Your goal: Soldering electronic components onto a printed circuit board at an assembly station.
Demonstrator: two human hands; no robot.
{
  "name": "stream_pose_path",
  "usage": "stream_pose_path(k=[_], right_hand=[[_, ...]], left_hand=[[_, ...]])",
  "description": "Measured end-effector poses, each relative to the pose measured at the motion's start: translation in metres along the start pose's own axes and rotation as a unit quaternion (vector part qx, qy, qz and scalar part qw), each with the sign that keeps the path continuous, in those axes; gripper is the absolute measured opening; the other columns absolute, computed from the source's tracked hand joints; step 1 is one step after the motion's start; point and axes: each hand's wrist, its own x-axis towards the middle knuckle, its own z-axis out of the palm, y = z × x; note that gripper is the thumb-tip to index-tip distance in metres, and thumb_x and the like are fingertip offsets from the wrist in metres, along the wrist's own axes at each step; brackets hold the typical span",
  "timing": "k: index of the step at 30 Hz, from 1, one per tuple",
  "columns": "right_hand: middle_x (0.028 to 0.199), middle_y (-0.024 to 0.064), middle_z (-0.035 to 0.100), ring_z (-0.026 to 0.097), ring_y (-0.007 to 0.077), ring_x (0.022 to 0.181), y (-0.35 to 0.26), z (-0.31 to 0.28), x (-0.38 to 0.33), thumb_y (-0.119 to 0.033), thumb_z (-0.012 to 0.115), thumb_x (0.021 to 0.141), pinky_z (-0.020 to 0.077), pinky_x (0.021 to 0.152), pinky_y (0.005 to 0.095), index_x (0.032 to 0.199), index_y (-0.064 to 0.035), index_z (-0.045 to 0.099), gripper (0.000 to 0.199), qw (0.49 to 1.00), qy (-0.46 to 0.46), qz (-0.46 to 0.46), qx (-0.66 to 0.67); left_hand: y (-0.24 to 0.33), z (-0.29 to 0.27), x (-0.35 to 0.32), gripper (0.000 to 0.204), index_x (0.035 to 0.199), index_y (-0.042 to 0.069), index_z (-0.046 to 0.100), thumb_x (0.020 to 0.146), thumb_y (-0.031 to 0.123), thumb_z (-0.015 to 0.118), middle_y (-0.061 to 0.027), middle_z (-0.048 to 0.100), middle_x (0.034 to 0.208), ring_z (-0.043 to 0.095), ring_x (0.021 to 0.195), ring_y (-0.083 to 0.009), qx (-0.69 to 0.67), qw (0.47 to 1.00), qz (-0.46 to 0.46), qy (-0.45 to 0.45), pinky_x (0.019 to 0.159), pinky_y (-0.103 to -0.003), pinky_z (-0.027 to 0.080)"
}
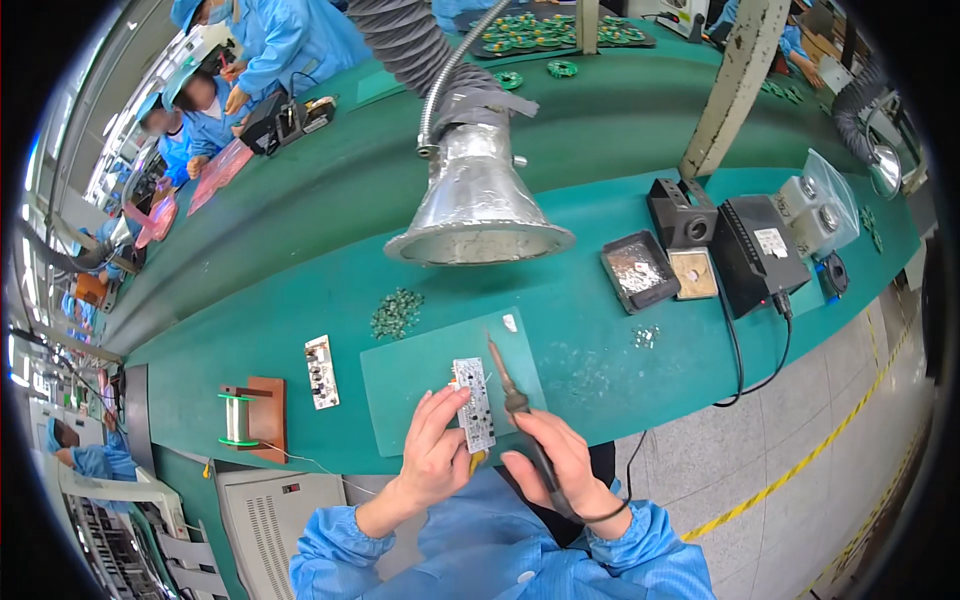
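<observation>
My left hand (430,455) grips a narrow white circuit board (477,412) by its left side, tilted above a pale green mat (400,375). In my right hand (560,465) is a soldering iron (515,402), its fingers wrapped round the dark handle. The iron's tip points away from me, beyond the board's upper right corner and apart from it. Something yellow shows under the board's lower end; what it is I cannot tell. A solder spool (237,420) sits on a wooden stand (268,420) to the left, a thin strand running from it toward my left wrist.
A second board (321,372) and a pile of small green parts (397,313) lie left of centre. A metal fume hood (480,215) hangs over the bench. Rightward stand a dark tray (639,271), a sponge (692,274) and a black soldering station (757,255). Other people work at far left.
</observation>
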Motion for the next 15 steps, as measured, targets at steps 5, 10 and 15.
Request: stream_pose_path(k=[5, 10, 15], right_hand=[[0.105, 0.0225, 0.067, 0.068, 0.0382, 0.089, 0.006, -0.001, -0.017, -0.009, 0.070, 0.085, 0.0542, 0.081, 0.0432, 0.118, 0.0051, 0.058, 0.038, 0.998, 0.054, 0.012, 0.012], [0.105, 0.0258, 0.067, 0.066, 0.0322, 0.089, 0.010, -0.010, -0.028, -0.017, 0.061, 0.094, 0.0532, 0.079, 0.0402, 0.125, 0.0056, 0.052, 0.039, 0.998, 0.057, -0.002, 0.021], [0.096, 0.0230, 0.067, 0.065, 0.0294, 0.083, 0.010, -0.014, -0.032, -0.014, 0.061, 0.092, 0.0530, 0.073, 0.0383, 0.122, 0.0060, 0.055, 0.037, 0.997, 0.072, 0.017, 0.016]], left_hand=[[-0.002, 0.001, 0.003, 0.014, 0.076, -0.002, 0.060, 0.064, -0.007, 0.064, -0.0203, 0.057, 0.132, 0.053, 0.123, -0.0423, 0.004, 1.000, -0.007, -0.013, 0.104, -0.059, 0.039], [-0.003, 0.001, 0.012, 0.016, 0.077, -0.002, 0.057, 0.063, -0.006, 0.065, -0.0231, 0.054, 0.133, 0.051, 0.124, -0.0451, -0.006, 1.000, -0.014, 0.003, 0.105, -0.060, 0.036], [-0.003, 0.011, 0.018, 0.018, 0.077, -0.002, 0.057, 0.062, -0.008, 0.065, -0.0228, 0.052, 0.134, 0.051, 0.124, -0.0438, 0.021, 1.000, -0.020, -0.010, 0.104, -0.061, 0.036]])
